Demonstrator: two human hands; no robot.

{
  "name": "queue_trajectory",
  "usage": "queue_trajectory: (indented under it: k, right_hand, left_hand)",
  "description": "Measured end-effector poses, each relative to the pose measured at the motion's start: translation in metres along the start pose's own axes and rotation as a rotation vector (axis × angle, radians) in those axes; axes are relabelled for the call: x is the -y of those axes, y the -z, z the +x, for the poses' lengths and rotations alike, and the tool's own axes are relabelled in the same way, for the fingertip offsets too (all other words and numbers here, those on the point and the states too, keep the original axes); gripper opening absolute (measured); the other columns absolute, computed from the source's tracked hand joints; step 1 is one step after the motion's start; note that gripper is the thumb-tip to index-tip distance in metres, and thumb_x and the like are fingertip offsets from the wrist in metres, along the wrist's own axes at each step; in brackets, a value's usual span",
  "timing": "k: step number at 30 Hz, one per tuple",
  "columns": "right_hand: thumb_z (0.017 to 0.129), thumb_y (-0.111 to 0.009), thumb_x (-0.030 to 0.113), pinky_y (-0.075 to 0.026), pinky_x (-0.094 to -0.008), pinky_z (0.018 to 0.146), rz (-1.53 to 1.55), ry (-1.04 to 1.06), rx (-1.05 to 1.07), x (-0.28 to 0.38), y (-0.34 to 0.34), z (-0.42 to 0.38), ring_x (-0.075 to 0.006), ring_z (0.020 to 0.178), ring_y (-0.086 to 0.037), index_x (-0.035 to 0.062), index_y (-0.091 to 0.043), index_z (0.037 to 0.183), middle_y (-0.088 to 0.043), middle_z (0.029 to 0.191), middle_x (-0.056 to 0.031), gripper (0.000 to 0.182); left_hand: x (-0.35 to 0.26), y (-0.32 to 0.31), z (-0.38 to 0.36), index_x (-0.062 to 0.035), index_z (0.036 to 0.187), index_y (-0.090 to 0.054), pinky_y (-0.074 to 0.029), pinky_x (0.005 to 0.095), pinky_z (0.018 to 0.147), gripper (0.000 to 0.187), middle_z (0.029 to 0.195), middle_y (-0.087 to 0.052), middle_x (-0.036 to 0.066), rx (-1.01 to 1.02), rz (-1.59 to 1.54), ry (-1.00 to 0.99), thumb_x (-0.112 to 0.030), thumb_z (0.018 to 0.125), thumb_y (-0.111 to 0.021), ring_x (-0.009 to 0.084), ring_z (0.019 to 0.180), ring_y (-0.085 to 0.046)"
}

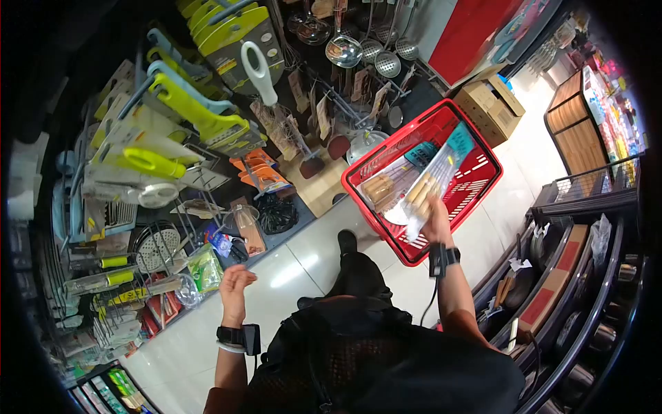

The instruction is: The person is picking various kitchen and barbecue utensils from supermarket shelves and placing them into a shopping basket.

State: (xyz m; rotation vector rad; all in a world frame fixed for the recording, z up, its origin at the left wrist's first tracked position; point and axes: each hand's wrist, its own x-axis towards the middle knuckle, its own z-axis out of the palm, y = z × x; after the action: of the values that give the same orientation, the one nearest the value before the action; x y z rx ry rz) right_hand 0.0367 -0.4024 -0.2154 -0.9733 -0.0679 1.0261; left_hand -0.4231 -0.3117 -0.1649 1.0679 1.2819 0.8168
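Observation:
My right hand [436, 222] grips a clear pack of barbecue skewers [431, 183] by the end with the pale wooden handles. The pack has a teal header card and is tilted over the red shopping basket [407, 250]. Beneath and beside it in the basket lies another skewer pack [380, 188], also with wooden handles and a teal card. My left hand [236, 281] hangs over the floor near the lower shelf edge, fingers loosely curled but apart, holding nothing. Close to it are a green packet [205, 268] and a blue packet [221, 243].
Display racks on the left hold green-handled kitchen tools [196, 110], with ladles and skimmers [387, 64] hanging at the top. A cardboard box [488, 109] stands behind the basket. Shelves of pans [518, 286] line the right side. White floor tiles [303, 259] run between.

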Motion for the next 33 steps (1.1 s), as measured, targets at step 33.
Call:
queue_trajectory:
  k: [33]
  right_hand:
    - [0.083, -0.064, 0.01, -0.034, -0.0176, 0.05, -0.656, 0.074, 1.327, -0.312, -0.383, -0.35, -0.0007, 0.061, -0.041, -0.0027, -0.062, 0.08, -0.055, 0.072, 0.0047, 0.013]
  left_hand:
    - [0.085, 0.23, -0.204, 0.0018, 0.1, -0.059, -0.047, 0.0258, 0.075, 0.028, 0.092, -0.064, 0.004, -0.43, -0.201, -0.233, 0.002, 0.073, -0.067, 0.0086, 0.083, -0.057]
